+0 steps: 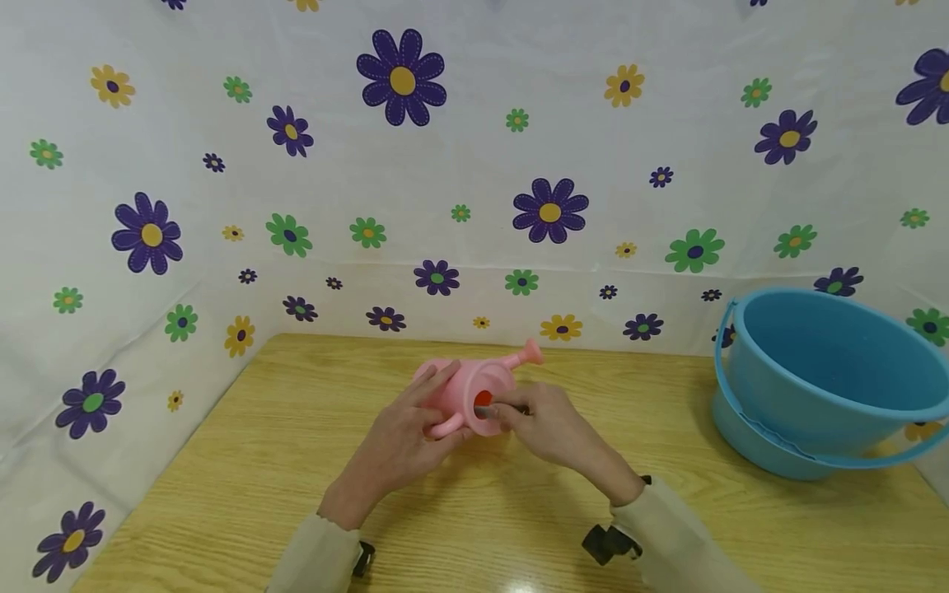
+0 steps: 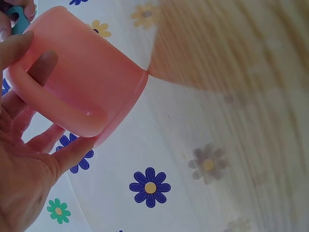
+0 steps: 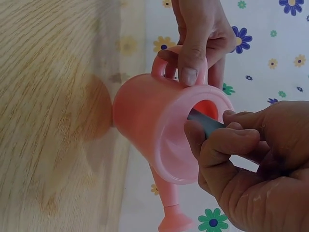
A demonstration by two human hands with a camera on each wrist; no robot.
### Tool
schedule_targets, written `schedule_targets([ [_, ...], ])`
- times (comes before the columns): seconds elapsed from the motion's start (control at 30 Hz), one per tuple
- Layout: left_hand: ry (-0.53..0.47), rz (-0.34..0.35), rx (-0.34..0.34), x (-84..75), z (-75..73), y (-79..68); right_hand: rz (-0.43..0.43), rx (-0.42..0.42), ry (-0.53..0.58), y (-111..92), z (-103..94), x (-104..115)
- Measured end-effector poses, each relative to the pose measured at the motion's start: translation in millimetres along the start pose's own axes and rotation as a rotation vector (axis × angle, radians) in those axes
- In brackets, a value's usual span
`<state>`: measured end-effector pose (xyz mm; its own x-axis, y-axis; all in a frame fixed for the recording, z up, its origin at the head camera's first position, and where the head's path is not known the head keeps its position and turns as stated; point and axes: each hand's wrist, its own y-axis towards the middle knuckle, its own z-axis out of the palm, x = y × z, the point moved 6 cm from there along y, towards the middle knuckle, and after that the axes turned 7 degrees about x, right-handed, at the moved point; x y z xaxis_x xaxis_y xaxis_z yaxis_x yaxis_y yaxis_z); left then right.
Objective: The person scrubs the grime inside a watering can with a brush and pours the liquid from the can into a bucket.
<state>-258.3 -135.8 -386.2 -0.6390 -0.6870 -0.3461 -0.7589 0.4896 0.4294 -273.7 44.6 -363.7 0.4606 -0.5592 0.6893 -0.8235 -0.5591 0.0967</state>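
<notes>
Pink watering can [image 1: 461,397], tipped over and held by two busy hands

It leans on its side at the wooden tabletop [image 1: 296,445], in front of the person, and its bottom edge seems to touch the wood. Its mouth [image 3: 208,107] faces the right hand [image 1: 547,422]. The left hand [image 1: 411,436] grips the handle [image 3: 158,66], with fingers through the loop and the thumb resting near the rim [image 3: 159,155]. The right hand pinches a small grey-blue thing [image 3: 207,124], and its end pokes into the mouth. Fingers hide the rest, so I cannot tell what it is.

The can looks like thin plastic. I think it is light, so one hand could lift it. The walls look stiff, but they might bend a bit with a hard squeeze. The smooth, shiny skin could get slippery if wet. I do not think it would break easily.

The fat, round handle looks like the best place to hold. The rim would be good for a second hand. The spout [image 1: 519,359] is thin and might bend, so I would not lift by that.
</notes>
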Motion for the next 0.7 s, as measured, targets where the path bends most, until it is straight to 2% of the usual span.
schedule_targets([
  [0.1,-0.004,0.006,-0.007,-0.4,-0.6,-0.2,0.065,0.021,0.081,-2.3,-1.2,-5.9],
  [0.23,-0.009,0.018,-0.016,-0.5,-1.0,0.0,0.149,0.056,0.243,-6.9,-3.3,-14.3],
  [0.4,-0.019,0.007,-0.014,0.8,-0.9,0.1,0.181,0.091,0.422,-12.9,-9.0,-20.4],
  [0.7,-0.030,-0.004,-0.009,0.4,-1.2,-0.5,0.237,0.110,0.577,-21.0,-14.3,-30.2],
])
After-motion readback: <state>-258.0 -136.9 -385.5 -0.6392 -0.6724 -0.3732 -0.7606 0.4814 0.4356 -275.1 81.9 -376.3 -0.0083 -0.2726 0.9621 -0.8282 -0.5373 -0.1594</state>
